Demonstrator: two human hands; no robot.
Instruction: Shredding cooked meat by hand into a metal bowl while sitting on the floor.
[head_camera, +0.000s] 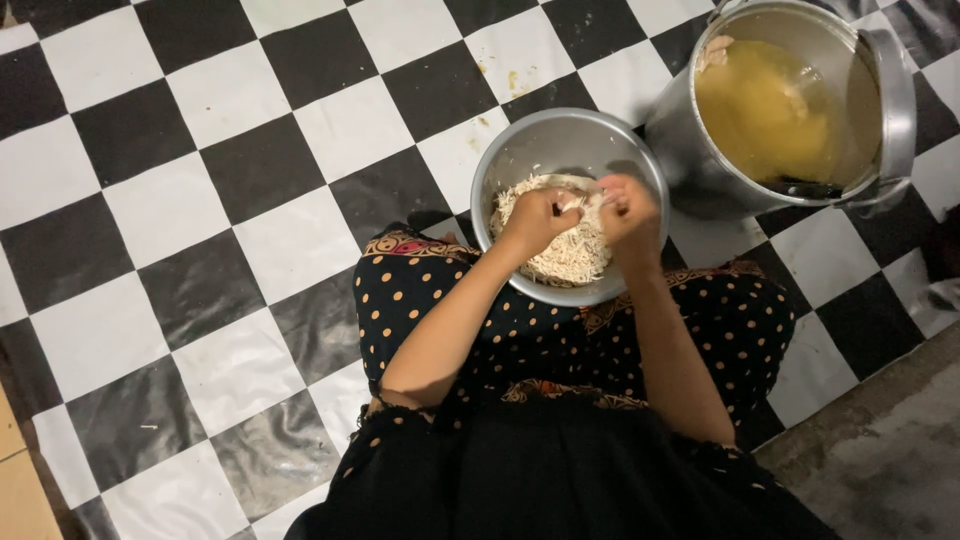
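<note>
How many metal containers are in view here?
2. A round metal bowl of shredded food sits on the checkered mat in front of the person, under both hands. A larger metal pot of yellow broth stands at the bowl's right. None looks hidden.

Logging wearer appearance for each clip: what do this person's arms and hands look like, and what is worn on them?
Both forearms are bare from near the elbow down. The left hand and right hand show no gloves; rings or bracelets cannot be made out. Black sleeves with a ruffled edge end near the elbows. No cables or markings show.
</note>
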